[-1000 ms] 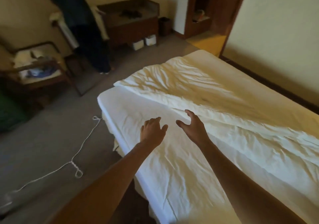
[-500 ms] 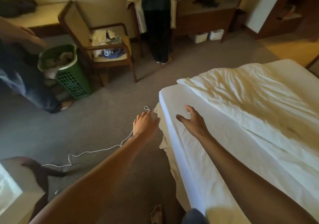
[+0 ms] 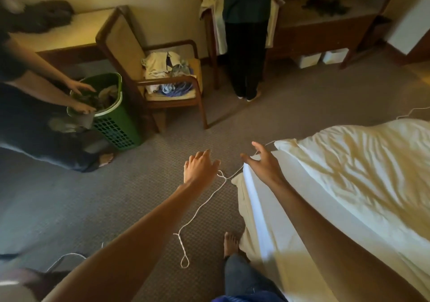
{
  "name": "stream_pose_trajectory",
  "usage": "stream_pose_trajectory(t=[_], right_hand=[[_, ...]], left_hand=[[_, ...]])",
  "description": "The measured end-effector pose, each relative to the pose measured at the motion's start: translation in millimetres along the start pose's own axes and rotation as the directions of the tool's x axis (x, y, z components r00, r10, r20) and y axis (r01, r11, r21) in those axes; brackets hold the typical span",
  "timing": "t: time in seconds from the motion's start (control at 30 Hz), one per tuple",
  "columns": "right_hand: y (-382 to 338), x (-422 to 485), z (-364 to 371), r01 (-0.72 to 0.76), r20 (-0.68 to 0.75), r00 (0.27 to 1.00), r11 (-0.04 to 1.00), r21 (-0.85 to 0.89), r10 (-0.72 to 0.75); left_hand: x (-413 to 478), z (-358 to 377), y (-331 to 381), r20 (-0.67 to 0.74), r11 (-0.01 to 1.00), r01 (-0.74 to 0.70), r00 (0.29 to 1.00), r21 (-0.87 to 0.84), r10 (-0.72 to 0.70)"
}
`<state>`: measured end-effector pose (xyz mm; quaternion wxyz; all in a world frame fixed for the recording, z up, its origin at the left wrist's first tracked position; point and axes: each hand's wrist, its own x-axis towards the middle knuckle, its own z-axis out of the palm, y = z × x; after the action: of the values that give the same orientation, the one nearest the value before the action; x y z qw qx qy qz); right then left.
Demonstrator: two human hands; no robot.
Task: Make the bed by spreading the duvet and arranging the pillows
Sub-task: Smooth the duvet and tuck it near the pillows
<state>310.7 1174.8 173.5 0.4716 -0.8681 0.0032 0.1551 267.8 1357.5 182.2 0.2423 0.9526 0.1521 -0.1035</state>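
A bed with a white sheet fills the right side. A crumpled white duvet lies across its top, its near corner at the bed's foot. My right hand hovers over the bed's corner with fingers spread and holds nothing. My left hand is held out over the carpet left of the bed, fingers relaxed and empty. No pillow is in view.
A white cord trails over the carpet beside the bed. A person at left reaches into a green laundry basket. A wooden chair holds clothes. Another person stands at a low wooden table.
My view has swung left, away from the bed toward the room. Both hands have come off the sheet; the left is now over the carpet, the right over the bed's corner.
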Motion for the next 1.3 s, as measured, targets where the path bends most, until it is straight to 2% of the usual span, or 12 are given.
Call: stream_pose_trajectory(t=[0.33, 0.47, 0.63, 0.77, 0.87, 1.1, 1.2, 1.3], right_hand=[[-71, 230, -48, -0.038, -0.031, 0.999, 0.999, 0.031, 0.039], [-79, 301, -64, -0.073, -0.090, 0.993, 0.997, 0.032, 0.076], [-97, 429, -93, -0.144, -0.191, 0.969, 0.986, 0.078, 0.157], [-113, 510, -133, -0.206, -0.292, 0.922, 0.960, 0.188, 0.255], [-114, 551, -168, -0.260, -0.354, 0.880, 0.945, 0.200, 0.317], [-61, 639, -266, -0.383, -0.462, 0.755, 0.885, 0.265, 0.465], [-33, 669, -315, -0.398, -0.508, 0.691, 0.857, 0.326, 0.514], [-5, 703, -378, -0.390, -0.559, 0.640, 0.849, 0.355, 0.528]], left_hand=[[240, -56, 68, 0.046, 0.997, -0.075, 0.996, 0.001, 0.074], [322, -67, 90, 0.073, 0.992, -0.128, 0.989, 0.006, 0.127], [475, -80, 138, 0.153, 0.966, -0.259, 0.955, 0.017, 0.254], [579, -93, 199, 0.236, 0.938, -0.341, 0.918, 0.064, 0.318], [634, -94, 249, 0.292, 0.901, -0.427, 0.874, 0.081, 0.388], [728, -45, 392, 0.397, 0.717, -0.692, 0.684, 0.088, 0.611], [763, -17, 461, 0.445, 0.653, -0.753, 0.612, 0.078, 0.653], [798, 13, 542, 0.484, 0.634, -0.771, 0.575, 0.052, 0.660]])
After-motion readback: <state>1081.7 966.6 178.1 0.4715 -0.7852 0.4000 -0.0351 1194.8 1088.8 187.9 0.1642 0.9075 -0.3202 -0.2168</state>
